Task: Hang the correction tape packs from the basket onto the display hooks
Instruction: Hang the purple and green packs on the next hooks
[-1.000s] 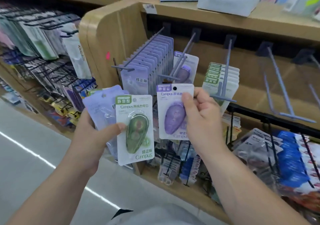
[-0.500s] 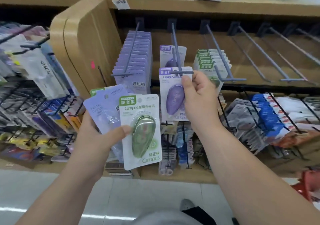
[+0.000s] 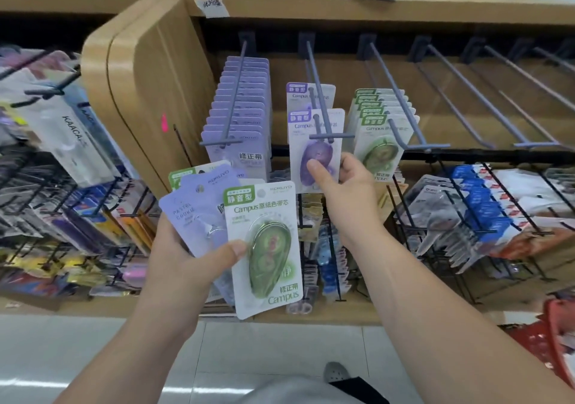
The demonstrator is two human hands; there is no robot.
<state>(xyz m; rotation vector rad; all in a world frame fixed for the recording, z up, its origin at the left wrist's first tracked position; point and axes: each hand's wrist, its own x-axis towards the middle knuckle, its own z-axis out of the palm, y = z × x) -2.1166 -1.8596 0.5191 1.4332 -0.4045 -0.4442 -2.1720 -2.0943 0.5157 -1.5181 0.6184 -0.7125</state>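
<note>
My right hand (image 3: 339, 182) pinches the lower part of a purple correction tape pack (image 3: 317, 142), whose top is threaded on the middle grey display hook (image 3: 320, 105). Behind it on the same hook hangs another purple pack (image 3: 308, 95). My left hand (image 3: 189, 257) grips a fan of several packs, with a green Campus correction tape pack (image 3: 267, 248) in front under my thumb and lilac packs (image 3: 199, 207) behind it.
A full row of lilac packs (image 3: 239, 117) hangs on the left hook, green packs (image 3: 382, 123) on the hook to the right. Further right are bare hooks (image 3: 485, 98). A red basket (image 3: 557, 341) sits at the lower right. Wire racks of stationery (image 3: 485, 217) stand below.
My right hand slid the purple pack up onto the middle hook and moved down to its lower part. The view shifted left to right; my left hand kept its packs.
</note>
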